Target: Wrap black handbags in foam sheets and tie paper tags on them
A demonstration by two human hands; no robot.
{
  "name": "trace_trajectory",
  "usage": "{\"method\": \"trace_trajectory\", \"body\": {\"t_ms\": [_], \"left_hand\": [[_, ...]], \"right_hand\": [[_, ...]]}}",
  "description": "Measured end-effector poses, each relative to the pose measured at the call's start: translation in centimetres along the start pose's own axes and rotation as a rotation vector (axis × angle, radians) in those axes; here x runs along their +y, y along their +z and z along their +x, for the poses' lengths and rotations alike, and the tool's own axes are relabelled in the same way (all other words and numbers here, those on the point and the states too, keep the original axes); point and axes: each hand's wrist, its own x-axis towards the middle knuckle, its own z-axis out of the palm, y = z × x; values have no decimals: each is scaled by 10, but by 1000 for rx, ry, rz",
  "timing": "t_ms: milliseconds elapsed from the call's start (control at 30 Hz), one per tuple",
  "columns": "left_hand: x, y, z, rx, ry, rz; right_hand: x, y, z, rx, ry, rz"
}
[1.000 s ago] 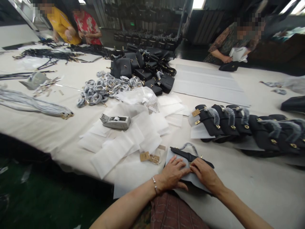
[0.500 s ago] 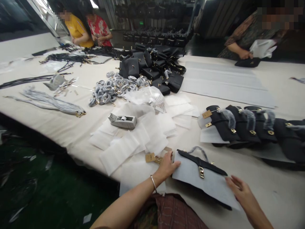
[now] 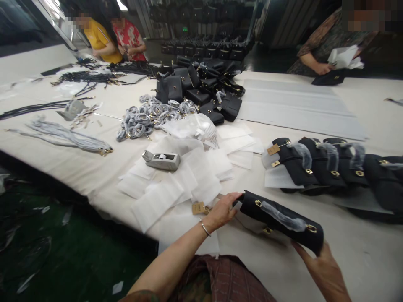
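Where bag (image 3: 277, 225) overlaps, right hand (image 3: 324, 266) (part-hidden)

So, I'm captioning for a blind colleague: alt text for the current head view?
A person's left hand and right hand hold a black handbag by its ends at a pale table. At left, tape dispenser on white sheets; right, row of black bags.

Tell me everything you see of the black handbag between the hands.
The black handbag looks like matte leather. Its handle, wrapped in cloudy film, runs between golden rings; a golden clasp shows below. It is tilted over the cream table, the left hand holding one end, the right hand the other.
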Motion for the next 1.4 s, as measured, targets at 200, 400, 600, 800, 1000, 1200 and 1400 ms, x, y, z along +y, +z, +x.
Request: {"method": "trace_trajectory", "body": {"t_ms": [200,400,600,800,1000,1200,1400], "left_hand": [[-29,-41,-65,258,-305,388],[-53,-48,-87,138,-376,587],[-49,-52,-82,106,-393,612],[-50,-53,-78,-42,-235,623],[-52,-58,-72,20,-250,562],[-11,-69,-57,150,-198,210],[47,-64,-40,-29,-298,-407]], "right_hand": [[17,0,-16,30,68,165],[23,14,-51,-83,232,437],[-9,25,-69,-250,238,402],[-8,27,-74,-306,236,366],[-29,31,-87,-426,-18,303],[-97,26,-86,-402,-210,365],[-175,23,-79,-533,-168,694]]}}
